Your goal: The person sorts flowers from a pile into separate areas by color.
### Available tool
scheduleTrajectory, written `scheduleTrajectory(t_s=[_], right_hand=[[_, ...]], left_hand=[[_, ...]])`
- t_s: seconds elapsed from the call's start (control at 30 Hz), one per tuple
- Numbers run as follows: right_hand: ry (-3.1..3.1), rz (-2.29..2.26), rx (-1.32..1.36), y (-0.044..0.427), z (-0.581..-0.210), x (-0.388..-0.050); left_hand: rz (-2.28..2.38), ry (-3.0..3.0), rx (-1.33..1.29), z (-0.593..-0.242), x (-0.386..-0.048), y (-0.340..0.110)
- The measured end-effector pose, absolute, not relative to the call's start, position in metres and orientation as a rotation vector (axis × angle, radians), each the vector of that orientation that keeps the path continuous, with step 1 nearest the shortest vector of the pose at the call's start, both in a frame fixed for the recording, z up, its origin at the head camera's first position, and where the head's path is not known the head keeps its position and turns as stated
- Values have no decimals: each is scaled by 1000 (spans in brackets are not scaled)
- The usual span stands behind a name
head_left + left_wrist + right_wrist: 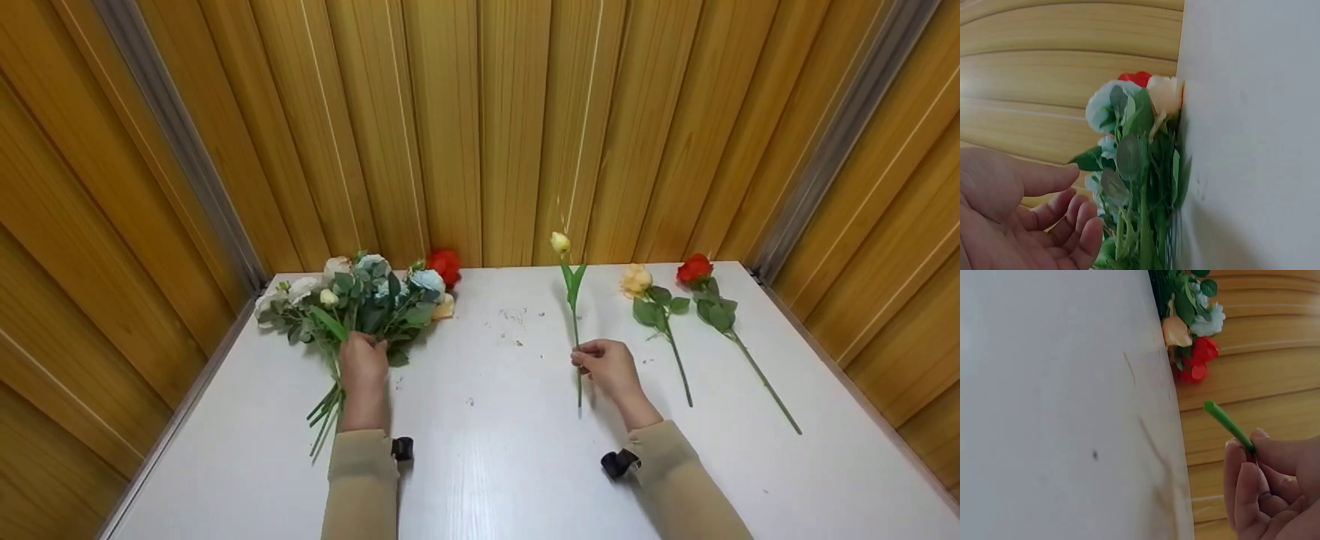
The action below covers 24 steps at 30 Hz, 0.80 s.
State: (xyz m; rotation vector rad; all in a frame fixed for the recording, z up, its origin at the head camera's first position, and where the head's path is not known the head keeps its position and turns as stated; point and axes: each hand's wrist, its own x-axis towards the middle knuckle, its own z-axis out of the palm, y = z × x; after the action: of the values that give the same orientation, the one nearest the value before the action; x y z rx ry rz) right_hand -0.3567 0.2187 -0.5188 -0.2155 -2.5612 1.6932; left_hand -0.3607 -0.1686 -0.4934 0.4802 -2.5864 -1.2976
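Note:
A bunch of artificial flowers [375,289] lies at the table's left, stems toward the near side. Over its stems is my left hand [364,367]; in the left wrist view, that hand [1044,214] has loosely bent fingers beside the leaves [1129,157], with nothing visible between thumb and fingers. A pale yellow tulip [560,242] stands out to the right of centre, bloom away from me. My right hand [611,367] pinches its stem [576,322] between thumb and fingers. The right wrist view shows the cut end of the green stem [1224,419] poking out of the right hand [1275,489].
A peach rose [637,280] and a red rose [695,270] lie separately at the right on the white table [480,480]. Wood-patterned panels [510,135] rise behind the table and on both sides. Small dark marks dot the tabletop.

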Motion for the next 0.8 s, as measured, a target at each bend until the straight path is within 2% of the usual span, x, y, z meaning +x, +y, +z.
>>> scheduleTrajectory(t_s=[0.23,0.53,0.8], right_hand=[[-2672,1550,-332,256,-521,-361],[-2785,1375,-385,281,-526,-361],[-2811,1325,-375,285,-533,-362]], left_hand=[[-1159,-2650,659,-502,-363,-185],[-1105,-2736,632,-503,-361,-197],[-1238,-2673,565,-495,-355,-206]])
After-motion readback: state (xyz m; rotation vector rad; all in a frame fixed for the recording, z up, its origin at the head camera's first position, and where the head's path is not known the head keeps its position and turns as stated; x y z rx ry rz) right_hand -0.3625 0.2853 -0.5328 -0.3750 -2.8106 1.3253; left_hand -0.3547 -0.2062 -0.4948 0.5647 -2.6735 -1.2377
